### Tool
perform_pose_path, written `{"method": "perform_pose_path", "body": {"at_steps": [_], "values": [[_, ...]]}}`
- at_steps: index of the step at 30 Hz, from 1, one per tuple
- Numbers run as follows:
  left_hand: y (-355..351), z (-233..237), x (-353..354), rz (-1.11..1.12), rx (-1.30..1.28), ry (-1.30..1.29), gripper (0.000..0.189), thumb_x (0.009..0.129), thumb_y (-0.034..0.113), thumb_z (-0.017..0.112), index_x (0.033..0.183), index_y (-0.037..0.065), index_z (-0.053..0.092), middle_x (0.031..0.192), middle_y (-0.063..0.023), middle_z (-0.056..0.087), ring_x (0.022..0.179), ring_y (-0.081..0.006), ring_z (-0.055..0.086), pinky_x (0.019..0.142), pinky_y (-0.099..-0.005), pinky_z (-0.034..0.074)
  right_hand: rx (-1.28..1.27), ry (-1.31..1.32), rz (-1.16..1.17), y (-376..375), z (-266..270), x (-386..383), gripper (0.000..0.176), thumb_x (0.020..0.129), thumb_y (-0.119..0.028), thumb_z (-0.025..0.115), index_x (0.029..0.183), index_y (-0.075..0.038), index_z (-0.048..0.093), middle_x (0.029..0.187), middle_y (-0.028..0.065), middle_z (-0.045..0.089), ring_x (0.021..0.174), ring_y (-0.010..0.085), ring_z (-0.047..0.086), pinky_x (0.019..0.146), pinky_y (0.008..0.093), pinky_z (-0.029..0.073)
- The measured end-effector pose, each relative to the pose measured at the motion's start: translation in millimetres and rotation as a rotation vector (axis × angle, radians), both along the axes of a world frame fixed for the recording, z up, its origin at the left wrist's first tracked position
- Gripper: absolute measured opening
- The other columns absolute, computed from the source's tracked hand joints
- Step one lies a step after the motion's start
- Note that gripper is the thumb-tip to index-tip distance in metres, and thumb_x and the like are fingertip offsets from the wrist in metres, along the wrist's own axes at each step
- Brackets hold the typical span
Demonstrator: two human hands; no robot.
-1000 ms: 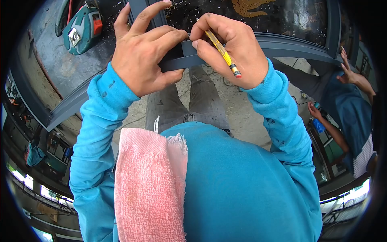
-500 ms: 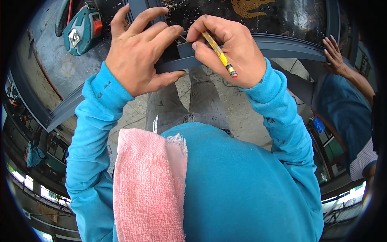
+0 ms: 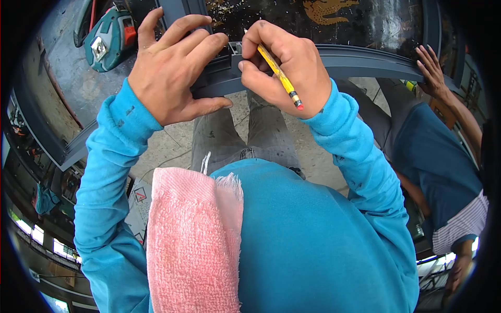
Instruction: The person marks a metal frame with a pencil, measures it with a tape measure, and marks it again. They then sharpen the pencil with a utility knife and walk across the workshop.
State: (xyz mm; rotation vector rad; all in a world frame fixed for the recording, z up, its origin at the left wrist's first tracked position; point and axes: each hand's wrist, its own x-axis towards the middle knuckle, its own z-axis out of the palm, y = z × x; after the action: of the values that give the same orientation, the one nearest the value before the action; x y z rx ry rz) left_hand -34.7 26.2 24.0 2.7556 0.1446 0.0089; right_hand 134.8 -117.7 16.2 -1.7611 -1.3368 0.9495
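My left hand (image 3: 166, 70) spans a grey metal profile (image 3: 214, 83), fingers bent and spread over its far side and thumb along its near edge. Pinched in my right hand (image 3: 302, 65) is a yellow pencil (image 3: 283, 78), its pink eraser end pointing back toward me. The writing end is at a small cut end of profile (image 3: 237, 57), just right of my left fingertips. My right fingers hide part of this joint. The profile meets a long grey rail (image 3: 365, 63) that runs off to the right.
A green tape measure (image 3: 108, 41) lies on the worktop at upper left. Beyond the rail is a dark, speckled surface (image 3: 271, 11) with a brown crocodile shape (image 3: 329, 11). At right, another person's hand (image 3: 432, 73) rests on the frame. A pink towel (image 3: 195, 235) hangs over my chest.
Both my hands have shifted slightly left in view, keeping their holds. The pencil has tilted a little, its eraser end lower. The other person has leaned closer, their hand still on the frame.
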Motion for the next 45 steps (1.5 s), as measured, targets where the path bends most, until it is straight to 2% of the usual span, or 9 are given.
{"method": "perform_pose_path", "body": {"at_steps": [4,7,16,19,22,31,37,40,45], "values": [[3.4,-6.2,-9.7,0.019,0.039,0.0,0.08,0.06,0.065,0.078,0.116,0.01,0.064,0.105,-0.0079,0.064,0.119,-0.0278,0.053,0.107,-0.0557,0.019,-0.05,0.147,-0.061,-3.0,4.7,0.0,0.02,0.078,-0.012,0.066,0.095,-0.005,0.061,0.07,0.0091,0.062,0.061,0.0218,0.064,0.058,0.0316,0.053],[-0.9,-6.7,-8.7,0.067,0.035,-0.016,0.078,0.059,0.065,0.079,0.115,0.012,0.065,0.105,-0.0079,0.064,0.116,-0.0274,0.054,0.107,-0.0549,0.02,-0.07,0.162,0.009,-1.0,5.5,5.1,0.02,0.079,-0.011,0.065,0.097,-0.005,0.062,0.073,0.0096,0.063,0.064,0.0206,0.065,0.06,0.031,0.053],[-6.4,-1.2,-5.1,0.053,0.03,0.072,0.066,0.057,0.048,0.079,0.115,0.018,0.066,0.111,-0.0034,0.062,0.121,-0.0272,0.048,0.105,-0.0563,0.02,0.009,0.025,0.093,1.5,-1.4,3.6,0.02,0.08,-0.014,0.064,0.098,-0.006,0.063,0.077,0.0118,0.066,0.067,0.0253,0.066,0.063,0.0341,0.054],[-6.1,-3.7,-6.5,0.042,0.027,0.06,0.064,0.057,0.046,0.079,0.114,0.018,0.066,0.112,-0.0022,0.063,0.121,-0.0274,0.048,0.105,-0.0563,0.019,-0.085,0.078,0.103,1.0,0.2,2.2,0.018,0.086,-0.011,0.063,0.102,-0.004,0.062,0.08,0.0057,0.06,0.067,0.0112,0.055,0.063,0.0262,0.047],[-8.9,-2.6,-7.0,0.039,0.025,0.058,0.064,0.057,0.045,0.079,0.114,0.018,0.066,0.112,-0.0018,0.063,0.122,-0.0273,0.048,0.105,-0.0563,0.019,-0.044,0.041,0.067,-1.6,-1.8,-1.2,0.021,0.08,-0.017,0.066,0.096,-0.005,0.065,0.073,0.0123,0.065,0.065,0.0238,0.065,0.062,0.0337,0.054],[-10.1,-1.6,-6.3,0.053,-0.018,0.058,0.065,0.056,0.037,0.08,0.118,0.019,0.066,0.114,-0.0009,0.065,0.125,-0.0279,0.047,0.107,-0.0558,0.017,-0.115,0.176,0.076,-0.9,-1.3,9.0,0.02,0.08,-0.015,0.063,0.095,-0.002,0.066,0.071,0.0113,0.063,0.063,0.0214,0.062,0.062,0.0341,0.052],[-10.2,-4.1,-6.4,0.034,-0.04,0.049,0.07,0.055,0.035,0.08,0.122,0.021,0.065,0.12,0.0009,0.065,0.127,-0.0278,0.046,0.108,-0.0559,0.016,-0.076,0.123,0.1,0.2,-3.9,9.0,0.019,0.08,-0.014,0.063,0.095,-0.003,0.066,0.073,0.0127,0.064,0.064,0.0227,0.064,0.063,0.0344,0.053],[-9.4,-3.2,-5.7,0.021,-0.038,0.043,0.07,0.056,0.035,0.08,0.123,0.022,0.064,0.118,0.0007,0.065,0.126,-0.0275,0.046,0.108,-0.0561,0.016,-0.163,0.081,0.16,-0.4,3.4,10.7,0.015,0.087,-0.007,0.058,0.101,-0.002,0.06,0.083,0.0069,0.06,0.075,0.0123,0.058,0.07,0.0283,0.049],[-11.8,2.3,-2.4,0.046,0.002,0.094,0.069,0.057,0.038,0.079,0.123,0.023,0.064,0.109,-0.001,0.066,0.12,-0.0262,0.049,0.106,-0.0565,0.017,-0.133,0.048,0.122,-1.5,3.1,10.9,0.016,0.086,-0.01,0.06,0.1,-0.002,0.061,0.08,0.0069,0.06,0.071,0.0124,0.057,0.067,0.028,0.049]]}}
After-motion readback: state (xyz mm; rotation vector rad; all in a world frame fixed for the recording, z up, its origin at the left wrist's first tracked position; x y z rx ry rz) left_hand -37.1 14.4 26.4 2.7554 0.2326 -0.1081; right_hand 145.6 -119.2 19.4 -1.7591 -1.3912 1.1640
